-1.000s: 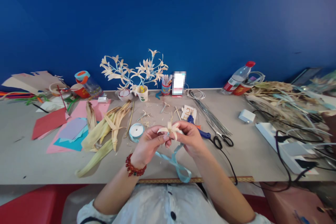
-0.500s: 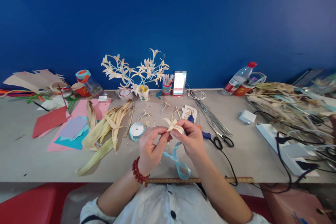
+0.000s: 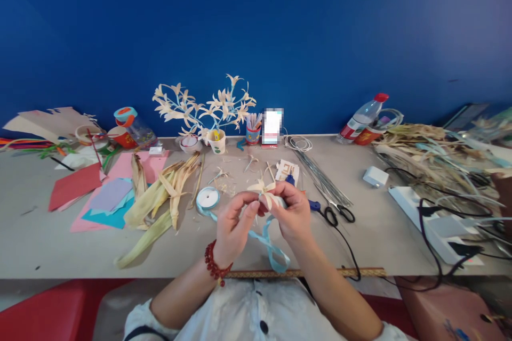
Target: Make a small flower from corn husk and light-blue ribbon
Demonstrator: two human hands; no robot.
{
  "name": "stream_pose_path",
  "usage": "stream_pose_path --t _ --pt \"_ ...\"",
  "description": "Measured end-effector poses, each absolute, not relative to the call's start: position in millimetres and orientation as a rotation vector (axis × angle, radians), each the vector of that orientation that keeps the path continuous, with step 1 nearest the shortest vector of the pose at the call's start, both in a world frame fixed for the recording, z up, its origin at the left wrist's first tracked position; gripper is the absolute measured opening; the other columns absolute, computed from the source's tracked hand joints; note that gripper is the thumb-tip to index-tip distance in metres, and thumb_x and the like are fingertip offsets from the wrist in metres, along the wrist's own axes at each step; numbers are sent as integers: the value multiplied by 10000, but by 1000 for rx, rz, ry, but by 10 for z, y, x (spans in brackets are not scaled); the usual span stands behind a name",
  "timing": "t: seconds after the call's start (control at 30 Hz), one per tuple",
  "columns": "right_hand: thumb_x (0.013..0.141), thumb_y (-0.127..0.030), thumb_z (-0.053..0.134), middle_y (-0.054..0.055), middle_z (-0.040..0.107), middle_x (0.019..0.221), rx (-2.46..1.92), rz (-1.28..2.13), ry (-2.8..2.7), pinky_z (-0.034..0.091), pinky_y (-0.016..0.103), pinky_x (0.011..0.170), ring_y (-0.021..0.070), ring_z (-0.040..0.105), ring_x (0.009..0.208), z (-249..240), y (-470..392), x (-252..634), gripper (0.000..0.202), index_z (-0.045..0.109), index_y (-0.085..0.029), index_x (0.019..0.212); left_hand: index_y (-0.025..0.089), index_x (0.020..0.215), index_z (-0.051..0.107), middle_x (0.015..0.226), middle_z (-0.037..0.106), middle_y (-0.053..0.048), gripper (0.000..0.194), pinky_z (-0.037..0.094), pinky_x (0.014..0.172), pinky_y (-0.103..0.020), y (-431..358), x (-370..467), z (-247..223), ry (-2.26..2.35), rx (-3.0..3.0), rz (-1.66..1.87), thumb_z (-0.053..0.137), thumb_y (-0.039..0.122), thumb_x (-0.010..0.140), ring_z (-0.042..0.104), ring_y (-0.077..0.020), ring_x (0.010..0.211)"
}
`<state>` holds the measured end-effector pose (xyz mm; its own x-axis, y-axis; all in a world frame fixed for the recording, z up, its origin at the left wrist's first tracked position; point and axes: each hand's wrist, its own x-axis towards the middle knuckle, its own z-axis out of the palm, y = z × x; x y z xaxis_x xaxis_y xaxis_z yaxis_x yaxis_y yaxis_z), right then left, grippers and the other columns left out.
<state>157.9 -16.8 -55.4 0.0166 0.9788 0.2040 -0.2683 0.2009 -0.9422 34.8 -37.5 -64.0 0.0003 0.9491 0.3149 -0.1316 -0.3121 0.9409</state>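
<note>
Left hand [image 3: 233,222], slightly farther right than a moment ago, pinches the flower [image 3: 264,188]; right hand [image 3: 295,213] grips its other side, above the worktop [image 3: 172,258] and ribbon [image 3: 267,241]. Flower has turned, suggesting fine adjustment: petals splay leftward and toward the wearer, its long axis hidden.

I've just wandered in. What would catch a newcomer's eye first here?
Probably the sprays of pale flowers, standing out before the deep blue wall at the back of the table. Next, at the centre, the left hand and right hand meet at a small cream flower. Below them curls light-blue ribbon.
</note>
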Motion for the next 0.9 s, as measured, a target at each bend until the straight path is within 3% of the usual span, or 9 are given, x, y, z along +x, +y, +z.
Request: stream_pose_path --t 0.33,0.53,0.9 --pt "690 -230 783 -30 627 604 -842 1156 -1085 430 215 505 109 542 513 -649 -143 1588 170 619 -184 685 168 881 640 736 646 -24 115 479 672 -254 -354 360 -679 1076 1471 1504 555 244 898 606 -139 694" --pt "738 -238 740 -26 624 598 -862 1112 -1087 437 230 521 115 546 516 -650 -157 1578 152 613 -183 675 171 871 635 733 638 -23 90 467 671 -255 -354 379 -688 1100 1481 1542 568 228 889 592 -134 697" --pt "776 -264 730 -29 633 590 -715 1275 -1038 467 243 480 120 571 458 -682 -146 1548 132 626 -189 744 167 798 625 652 586 23 98 380 573 -209 -288 456 -669 703 720 1386 675 250 801 490 -80 571"
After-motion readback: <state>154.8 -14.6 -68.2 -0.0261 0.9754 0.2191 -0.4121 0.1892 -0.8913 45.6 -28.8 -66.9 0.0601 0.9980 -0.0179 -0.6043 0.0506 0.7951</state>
